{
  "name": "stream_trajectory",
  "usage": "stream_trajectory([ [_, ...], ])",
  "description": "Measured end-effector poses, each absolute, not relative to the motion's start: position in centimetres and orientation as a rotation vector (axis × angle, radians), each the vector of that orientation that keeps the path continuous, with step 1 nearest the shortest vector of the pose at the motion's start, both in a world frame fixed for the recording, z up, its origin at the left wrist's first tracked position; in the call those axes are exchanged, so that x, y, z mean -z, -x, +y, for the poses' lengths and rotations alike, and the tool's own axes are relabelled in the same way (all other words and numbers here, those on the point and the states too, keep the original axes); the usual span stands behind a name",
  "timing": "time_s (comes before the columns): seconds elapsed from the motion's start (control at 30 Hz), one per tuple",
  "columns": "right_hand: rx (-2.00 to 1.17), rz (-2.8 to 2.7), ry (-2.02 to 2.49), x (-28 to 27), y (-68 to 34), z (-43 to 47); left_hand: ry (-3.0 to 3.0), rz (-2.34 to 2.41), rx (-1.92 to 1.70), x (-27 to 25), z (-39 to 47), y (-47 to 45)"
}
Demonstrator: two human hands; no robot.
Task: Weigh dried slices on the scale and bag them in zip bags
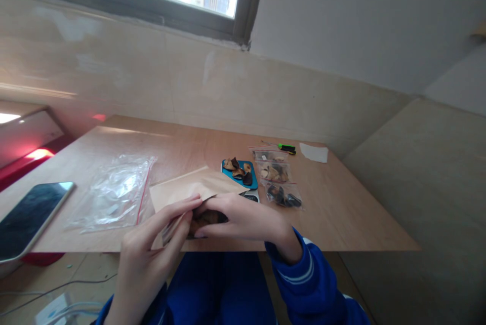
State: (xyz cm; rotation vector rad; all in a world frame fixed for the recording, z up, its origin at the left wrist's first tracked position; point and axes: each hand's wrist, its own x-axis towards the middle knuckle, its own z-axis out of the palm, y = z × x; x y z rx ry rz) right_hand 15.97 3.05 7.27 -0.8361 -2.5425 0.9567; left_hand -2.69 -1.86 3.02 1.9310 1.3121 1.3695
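A tan paper bag [182, 188] lies at the table's front edge, its mouth toward me. My left hand [155, 239] pinches the bag's left side between thumb and fingers. At the mouth is my right hand [239, 218], thumb and forefinger apart, its other fingers hidden. Brown dried pieces [207, 219] show between that thumb and forefinger, inside the opening. Just beyond the bag stands a small scale [251, 195] with a blue tray [253, 174] on top. Several dried slices with dark rinds [238, 169] rest on the tray.
Right of the scale lie zip bags of dried pieces [275, 172], a green-and-black screwdriver [286, 148] and a white paper scrap [314, 152]. Clear plastic bags [114, 193] and a phone [34, 218] are on the left. A power strip [55, 310] with cables sits below.
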Motion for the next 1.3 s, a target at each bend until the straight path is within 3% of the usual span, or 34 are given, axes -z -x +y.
stream_trajectory([
  [0.37, -0.760, -2.313, 0.808, -8.3, -16.8, 3.1, -2.173, 1.232, -1.018, -2.1, -0.5, 7.3],
  [0.57, -0.869, -2.231, 0.696, -9.5, -18.8, 2.6, -2.210, 1.216, -1.171, -0.6, 1.0, 6.5],
  [0.7, -0.824, -1.948, 0.867, -9.3, -21.2, 2.6, -2.123, 1.349, -1.300, -0.4, 1.1, 6.5],
  [0.9, -0.341, -1.866, 1.334, -4.6, -23.8, 5.8, -1.984, 1.602, -1.351, -1.0, 0.6, 7.0],
  [1.1, -0.242, -2.110, 1.552, 1.5, -23.6, 8.5, -2.029, 1.591, -1.350, -1.1, 0.8, 7.1],
  [1.3, -0.108, -2.224, 1.617, 3.3, -22.7, 9.2, -1.999, 1.597, -1.343, -1.1, 0.9, 7.1],
])
